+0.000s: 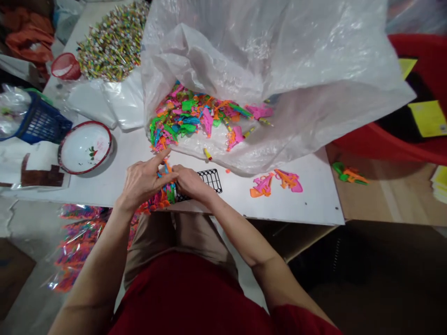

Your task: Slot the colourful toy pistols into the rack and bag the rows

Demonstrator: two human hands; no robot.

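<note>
My left hand [142, 180] lies over the near end of a row of small colourful plastic toy guns [163, 195]. Its index finger and thumb are stretched out and apart, with some of the toys showing between them. Close beside it, my right hand [190, 181] has its fingers curled in against the same row; whatever they pinch is hidden. Under and beyond the right hand sits a black plastic grid rack [211, 180], whose right end shows bare. Just past the hands, a loose heap of toy guns [188, 116] spills from a big clear plastic bag [279, 88].
Two pairs of pink and orange toy guns [275, 184] lie on the white table [230, 200] to the right. At left stand an enamel bowl [84, 148], a blue basket [47, 118] and a pile of tiny pieces [111, 46]. A red tub [387, 144] is far right.
</note>
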